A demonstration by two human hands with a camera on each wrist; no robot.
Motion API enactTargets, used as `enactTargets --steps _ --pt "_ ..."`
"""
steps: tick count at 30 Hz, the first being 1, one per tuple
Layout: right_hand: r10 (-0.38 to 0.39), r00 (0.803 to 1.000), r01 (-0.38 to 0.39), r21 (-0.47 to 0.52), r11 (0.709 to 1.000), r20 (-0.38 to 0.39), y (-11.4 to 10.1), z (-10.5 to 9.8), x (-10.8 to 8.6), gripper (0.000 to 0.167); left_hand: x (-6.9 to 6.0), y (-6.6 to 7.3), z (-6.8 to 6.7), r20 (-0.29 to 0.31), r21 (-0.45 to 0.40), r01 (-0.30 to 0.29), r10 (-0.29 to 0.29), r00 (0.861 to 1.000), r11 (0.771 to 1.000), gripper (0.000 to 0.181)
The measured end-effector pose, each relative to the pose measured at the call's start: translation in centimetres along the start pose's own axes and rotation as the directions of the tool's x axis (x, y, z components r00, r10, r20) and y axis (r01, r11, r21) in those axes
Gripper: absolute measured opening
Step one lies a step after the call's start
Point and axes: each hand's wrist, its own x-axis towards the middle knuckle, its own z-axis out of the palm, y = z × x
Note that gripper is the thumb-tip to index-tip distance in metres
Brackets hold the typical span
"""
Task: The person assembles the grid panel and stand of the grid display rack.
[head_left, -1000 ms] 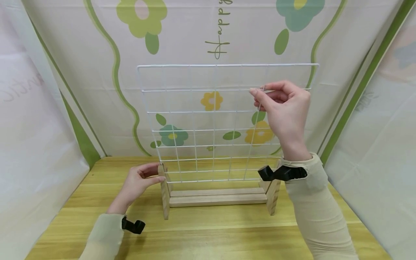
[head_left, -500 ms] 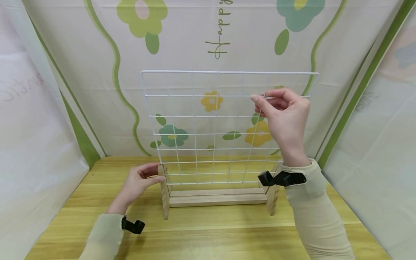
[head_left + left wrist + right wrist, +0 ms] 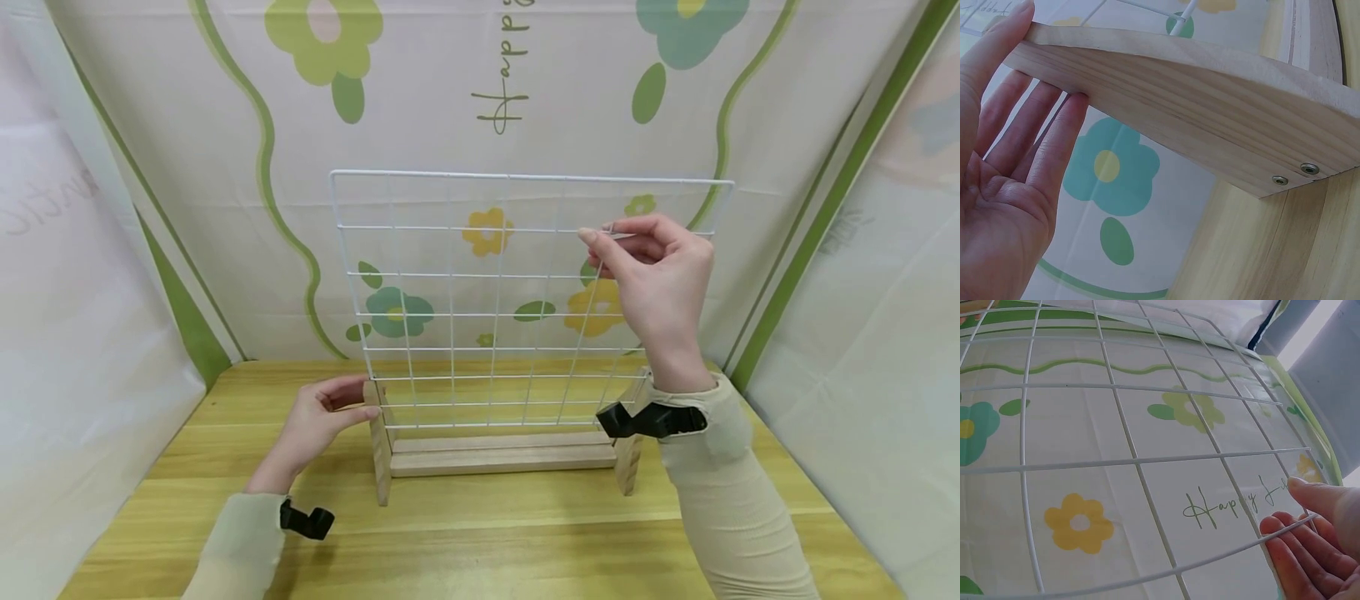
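Observation:
A white wire grid panel (image 3: 492,314) stands nearly upright between the two side pieces of a light wooden stand (image 3: 502,461). Its bottom wire shows a little above the stand's crossbar. My right hand (image 3: 663,283) pinches the grid near its upper right, thumb in front and fingers behind; in the right wrist view, the fingers (image 3: 1297,540) meet the wire. My left hand (image 3: 318,425) holds the top of the stand's left side piece (image 3: 1179,100) between thumb and fingers. The right side piece is partly hidden behind my right wrist.
The stand rests on a yellowish wood-grain table (image 3: 450,542). Behind it hangs a white cloth (image 3: 420,92) printed with flowers and writing, and more cloth closes off both sides. Two screw heads (image 3: 1309,169) show low on the left side piece.
The grid has slid downward between the side pieces, and its tilted top edge has dropped. My right hand has come down with it, still pinching. My left hand has stayed in place.

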Motion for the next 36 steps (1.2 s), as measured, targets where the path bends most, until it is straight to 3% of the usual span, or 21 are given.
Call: enactTargets --steps 14,24,36 --pt "0.046 0.999 -0.046 0.04 0.998 0.01 0.9 -0.3 -1.2 0.024 -0.2 0.2 0.0 -0.01 0.016 0.017 -0.017 1.0 1.0 0.05" --pt "0.058 0.998 -0.058 -0.004 0.998 0.014 1.4 -0.4 -2.3 0.025 0.1 0.2 -0.1 -0.003 -0.01 0.0 0.0 1.0 1.0 0.05" --pt "0.062 0.998 -0.061 -0.042 0.997 0.026 2.0 -0.4 -3.2 0.024 -0.1 0.4 -0.1 -0.013 0.01 0.022 -0.022 1.0 1.0 0.05"
